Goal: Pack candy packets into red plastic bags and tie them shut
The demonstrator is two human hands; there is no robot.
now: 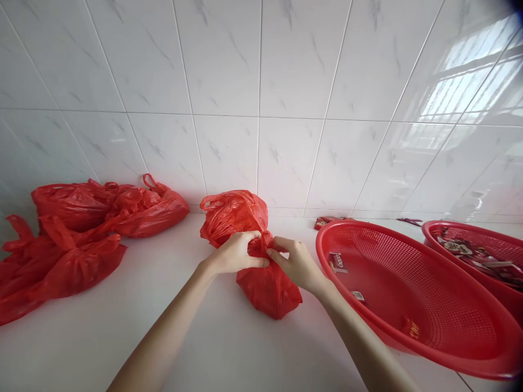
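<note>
A red plastic bag (269, 291) rests on the white surface in front of me, its gathered neck twisted into a knot or loop. My left hand (239, 253) curls around the neck from the left, thumb and fingers on the plastic. From the right, my right hand (296, 261) pinches the bag at the same neck with thumb and forefinger. The loose upper part of the red plastic (235, 215) puffs out behind my left hand, toward the wall. What lies inside the bag is hidden.
Several filled red plastic bags (81, 261) lie at the left. A large red plastic basket (388, 288) with a few small packets stands at the right. Beyond it, another red basket (435, 228) holds many wrapped packets. Small red packets (327, 221) lie by the tiled wall (229, 152).
</note>
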